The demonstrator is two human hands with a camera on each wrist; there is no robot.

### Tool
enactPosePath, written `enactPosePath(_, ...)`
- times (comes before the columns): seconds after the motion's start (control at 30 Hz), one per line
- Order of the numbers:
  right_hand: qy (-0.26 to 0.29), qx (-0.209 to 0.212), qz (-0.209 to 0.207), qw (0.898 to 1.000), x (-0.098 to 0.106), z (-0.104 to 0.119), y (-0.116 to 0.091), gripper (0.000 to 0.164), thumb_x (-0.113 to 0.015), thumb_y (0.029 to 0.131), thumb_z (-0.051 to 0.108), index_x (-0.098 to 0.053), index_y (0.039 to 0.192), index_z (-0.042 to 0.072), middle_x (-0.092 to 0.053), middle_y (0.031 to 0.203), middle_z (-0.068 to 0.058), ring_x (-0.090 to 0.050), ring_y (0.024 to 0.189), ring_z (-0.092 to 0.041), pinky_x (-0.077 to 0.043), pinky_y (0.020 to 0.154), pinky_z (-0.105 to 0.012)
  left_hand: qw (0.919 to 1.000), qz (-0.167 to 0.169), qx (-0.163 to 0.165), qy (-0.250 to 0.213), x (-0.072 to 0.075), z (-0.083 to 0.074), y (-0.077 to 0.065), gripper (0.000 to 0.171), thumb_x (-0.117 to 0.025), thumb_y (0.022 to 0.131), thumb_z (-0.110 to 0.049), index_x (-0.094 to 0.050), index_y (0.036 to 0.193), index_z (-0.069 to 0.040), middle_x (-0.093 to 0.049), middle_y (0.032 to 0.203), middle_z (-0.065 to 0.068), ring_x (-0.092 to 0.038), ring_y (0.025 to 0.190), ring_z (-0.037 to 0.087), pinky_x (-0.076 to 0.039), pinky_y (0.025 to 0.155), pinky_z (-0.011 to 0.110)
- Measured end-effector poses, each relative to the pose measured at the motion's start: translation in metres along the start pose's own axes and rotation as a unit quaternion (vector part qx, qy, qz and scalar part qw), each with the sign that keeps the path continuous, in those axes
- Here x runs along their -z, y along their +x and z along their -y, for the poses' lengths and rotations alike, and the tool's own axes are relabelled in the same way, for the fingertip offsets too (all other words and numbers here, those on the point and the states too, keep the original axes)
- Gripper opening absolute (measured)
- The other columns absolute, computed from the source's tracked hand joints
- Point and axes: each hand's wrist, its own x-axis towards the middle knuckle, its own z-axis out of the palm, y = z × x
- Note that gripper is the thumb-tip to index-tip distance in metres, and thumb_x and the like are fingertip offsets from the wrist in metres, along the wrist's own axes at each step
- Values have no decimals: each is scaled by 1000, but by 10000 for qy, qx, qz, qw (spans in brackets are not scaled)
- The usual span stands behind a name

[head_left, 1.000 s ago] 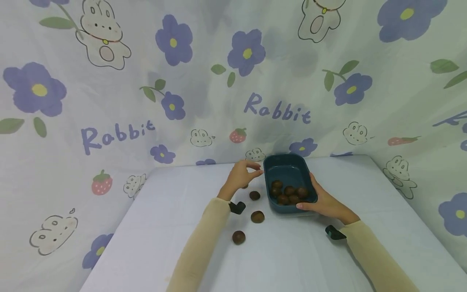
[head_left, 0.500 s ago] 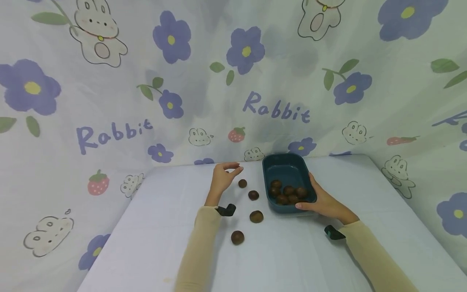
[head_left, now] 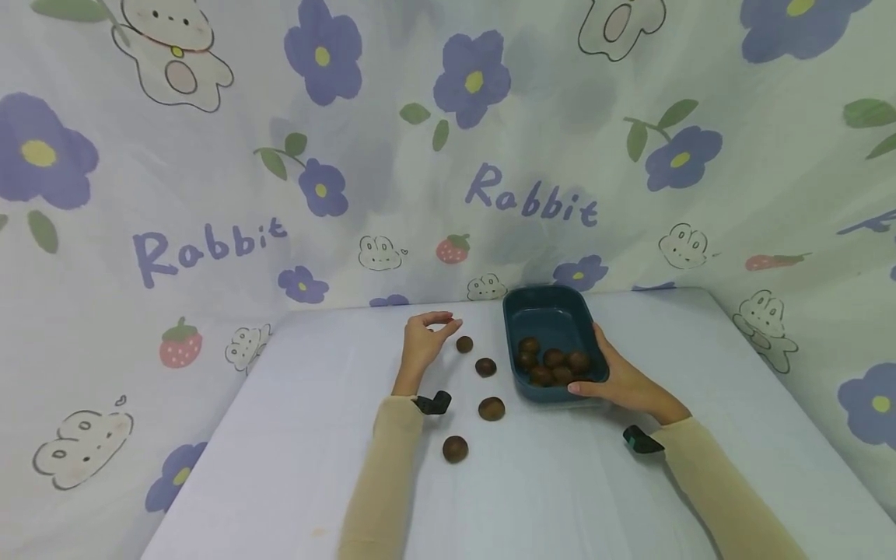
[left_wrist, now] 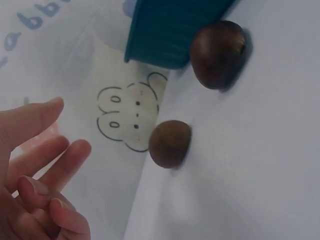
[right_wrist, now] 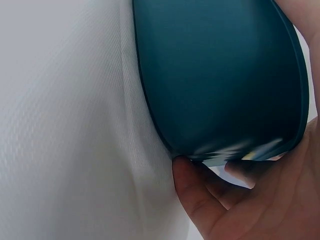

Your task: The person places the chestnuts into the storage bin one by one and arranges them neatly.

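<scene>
Left of the dish, my left hand [head_left: 421,342] hovers over the far part of the table, thumb apart from the loosely bent fingers. No object shows between thumb and fingers [left_wrist: 42,165] in the left wrist view; a small dark spot by them in the head view is too small to identify. My right hand [head_left: 625,383] grips the near right corner of a dark teal rectangular dish [head_left: 549,293]. Several brown chestnuts [head_left: 539,375] lie gathered at its near end. Between left hand and dish, loose chestnuts rest on the table: one nearest the hand [head_left: 464,344], another [head_left: 485,367] closer to the dish.
Two more chestnuts lie nearer the front, one [head_left: 491,408] below the dish's left side and one [head_left: 455,449] further forward. White cloth covers the table [head_left: 560,498]. A patterned curtain [head_left: 392,179] hangs along the back and sides.
My left hand has moved left, away from the dish's left rim, uncovering the far chestnut. The right hand keeps its grip on the dish. The head view has shifted slightly.
</scene>
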Motion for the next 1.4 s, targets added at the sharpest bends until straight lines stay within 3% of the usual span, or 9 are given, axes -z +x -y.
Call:
enactPosePath(0.37, 26, -14, 19, 10000, 2, 4, -1, 130, -80, 87, 43, 23, 163, 23, 17, 174, -15, 3, 159, -53, -13, 117, -80, 9991, -120, 338, 230, -6, 10, -2, 43, -82, 88, -34, -76, 118, -3, -78, 112, 13, -61, 130, 31, -48, 107, 50)
enactPosePath(0.63, 63, 14, 32, 10000, 1, 2, 0, 129, -80, 88, 42, 24, 162, 26, 18, 174, -14, 4, 159, -52, -12, 116, -81, 9957, 173, 725, 542, -12, 14, -6, 43, -83, 87, -34, -76, 119, -5, -78, 111, 11, -62, 127, 31, -49, 107, 49)
enactPosePath(1.03, 72, 21, -3, 10000, 1, 2, 2, 130, -81, 87, 42, 22, 163, 19, 17, 174, -14, 3, 159, -51, -12, 117, -80, 9927, 272, 806, 850, -16, 14, -8, 38, -83, 87, -29, -77, 116, -6, -78, 112, 12, -64, 125, 32, -48, 108, 50)
enactPosePath(1.4, 69, 25, -3, 10000, 0, -1, 1, 131, -82, 87, 41, 22, 163, 20, 16, 174, -14, 4, 159, -52, -12, 117, -80, 9888, 405, 633, 1286, -24, 19, -4, 36, -87, 83, -28, -78, 114, -10, -78, 116, 8, -67, 117, 29, -51, 103, 48)
